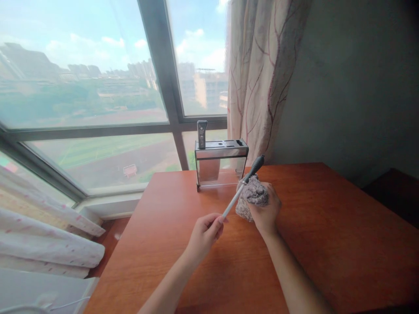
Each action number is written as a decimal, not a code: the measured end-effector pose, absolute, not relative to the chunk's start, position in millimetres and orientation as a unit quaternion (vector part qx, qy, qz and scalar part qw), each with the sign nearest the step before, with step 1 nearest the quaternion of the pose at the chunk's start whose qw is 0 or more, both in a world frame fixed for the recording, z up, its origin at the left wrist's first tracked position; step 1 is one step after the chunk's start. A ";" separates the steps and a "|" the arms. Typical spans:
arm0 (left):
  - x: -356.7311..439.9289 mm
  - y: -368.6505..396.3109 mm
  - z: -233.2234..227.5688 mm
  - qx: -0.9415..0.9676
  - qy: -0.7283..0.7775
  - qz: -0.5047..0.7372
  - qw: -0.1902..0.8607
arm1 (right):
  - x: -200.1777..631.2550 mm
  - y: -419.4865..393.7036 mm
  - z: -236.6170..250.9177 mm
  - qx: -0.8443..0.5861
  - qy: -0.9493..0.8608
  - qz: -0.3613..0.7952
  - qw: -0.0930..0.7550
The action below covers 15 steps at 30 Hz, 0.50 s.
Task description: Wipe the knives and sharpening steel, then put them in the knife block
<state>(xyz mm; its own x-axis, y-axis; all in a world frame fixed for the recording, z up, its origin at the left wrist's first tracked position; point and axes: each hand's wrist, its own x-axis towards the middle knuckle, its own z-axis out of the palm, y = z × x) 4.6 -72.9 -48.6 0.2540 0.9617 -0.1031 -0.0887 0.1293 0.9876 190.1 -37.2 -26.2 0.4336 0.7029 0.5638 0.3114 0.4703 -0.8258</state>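
My left hand [207, 233] pinches the far end of a honing steel [233, 201], a slim grey rod with a dark ribbed handle. The rod slants up to the right above the table, handle uppermost. A fluffy grey cloth [255, 192] is bunched in my right hand [269, 211], whose fingers are closed around it. Cloth and rod meet near the handle's base, where a small ring shows. Some right-hand fingers are hidden behind the cloth. Beyond the hands stands a clear-sided knife block [221, 151] with a dark top, holding one grey-handled knife [202, 134].
The reddish-brown wooden table [157, 253] ends just behind the knife block, close to a large framed window [131, 131]. A patterned curtain [255, 78] hangs behind at the right. Another curtain [49, 244] and a pale surface [42, 290] lie to the left.
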 end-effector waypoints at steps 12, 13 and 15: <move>-2.0 -67.9 -48.8 0.519 0.429 0.436 0.597 | 176.6 -26.9 -30.1 -0.426 -0.259 0.527 0.689; -3.8 -66.6 -49.4 0.527 0.432 0.434 0.590 | 178.4 -27.7 -28.8 -0.407 -0.248 0.575 0.666; -7.9 -64.0 -50.9 0.554 0.435 0.427 0.567 | 182.9 -29.9 -26.9 -0.379 -0.235 0.638 0.627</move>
